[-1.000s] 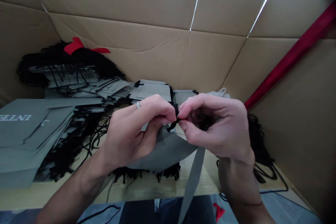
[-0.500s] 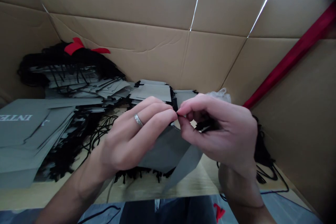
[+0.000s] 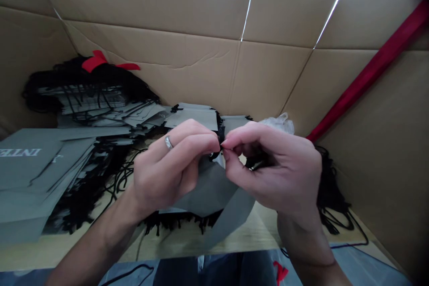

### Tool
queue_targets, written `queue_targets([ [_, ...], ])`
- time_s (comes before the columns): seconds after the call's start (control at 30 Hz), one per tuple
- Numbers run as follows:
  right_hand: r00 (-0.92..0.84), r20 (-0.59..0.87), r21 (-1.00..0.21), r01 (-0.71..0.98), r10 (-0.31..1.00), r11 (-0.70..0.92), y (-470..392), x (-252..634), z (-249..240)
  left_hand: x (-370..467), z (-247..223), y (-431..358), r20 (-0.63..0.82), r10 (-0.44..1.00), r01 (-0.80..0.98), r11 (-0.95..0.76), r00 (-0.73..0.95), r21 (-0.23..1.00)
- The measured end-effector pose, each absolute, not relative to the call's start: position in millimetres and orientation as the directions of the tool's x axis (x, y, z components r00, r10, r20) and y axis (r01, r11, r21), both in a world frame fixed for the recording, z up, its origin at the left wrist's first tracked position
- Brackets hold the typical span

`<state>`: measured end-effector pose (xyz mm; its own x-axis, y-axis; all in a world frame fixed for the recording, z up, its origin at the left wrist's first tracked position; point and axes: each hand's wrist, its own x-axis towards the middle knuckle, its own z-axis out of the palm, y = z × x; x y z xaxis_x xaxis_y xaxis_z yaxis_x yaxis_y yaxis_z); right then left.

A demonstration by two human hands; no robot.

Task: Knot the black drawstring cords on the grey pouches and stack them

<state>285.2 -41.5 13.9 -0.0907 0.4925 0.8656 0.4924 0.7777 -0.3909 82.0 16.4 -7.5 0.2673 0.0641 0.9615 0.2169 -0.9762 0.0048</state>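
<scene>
My left hand [image 3: 172, 165], with a ring on one finger, is closed in a pinch over the upper edge of a grey paper bag [image 3: 214, 187]. Thumb and forefinger of my right hand [image 3: 276, 161] press together right beside the left fingertips. A short bit of black cord [image 3: 214, 156] shows at the meeting point of both hands, and more dark cord is partly hidden under my right palm. The bag hangs tilted below my fingers, with one grey panel slanting toward the table edge. Beneath it, black cord ends stick out from a pile of similar bags.
Grey bags with black cords [image 3: 30, 178] are stacked at the left, one with white lettering. Behind them lies a black cord bundle with a red ribbon [image 3: 95, 60]. More bags [image 3: 194, 118] lie at the back. Cardboard walls [image 3: 150, 44] surround the table; black cords [image 3: 331, 183] lie right.
Both hands have shifted slightly left. The left fingers have curled in more, and the black cord by the fingertips shows more clearly. The bag has tilted a little with them.
</scene>
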Motion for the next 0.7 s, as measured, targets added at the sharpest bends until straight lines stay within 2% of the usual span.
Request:
queue_targets([
  [0.13, -0.053, 0.774, -0.579, 0.345, 0.631, 0.739, -38, 284, 18, 87, -3, 19, 0.935, 0.209, 0.05, -0.978, 0.287, 0.203],
  [0.23, -0.06, 0.748, -0.614, 0.315, 0.661, 0.723, -35, 285, 18, 87, 0, 21, 0.938, 0.189, 0.047, -0.982, 0.291, 0.183],
  [0.4, -0.073, 0.826, -0.458, 0.49, 0.558, 0.742, -35, 290, 14, 76, 3, 17, 0.925, 0.007, 0.252, -0.963, 0.38, -0.096],
  [0.5, -0.134, 0.853, -0.346, 0.576, 0.504, 0.74, -40, 288, 13, 67, 1, 10, 0.903, -0.056, 0.298, -0.934, 0.426, -0.198],
  [0.6, -0.186, 0.867, -0.257, 0.629, 0.462, 0.734, -46, 285, 13, 64, -5, 4, 0.896, -0.049, 0.341, -0.914, 0.441, -0.217],
  [0.7, -0.235, 0.876, -0.177, 0.656, 0.422, 0.733, -49, 284, 14, 65, -9, -3, 0.906, -0.002, 0.365, -0.915, 0.424, -0.173],
])
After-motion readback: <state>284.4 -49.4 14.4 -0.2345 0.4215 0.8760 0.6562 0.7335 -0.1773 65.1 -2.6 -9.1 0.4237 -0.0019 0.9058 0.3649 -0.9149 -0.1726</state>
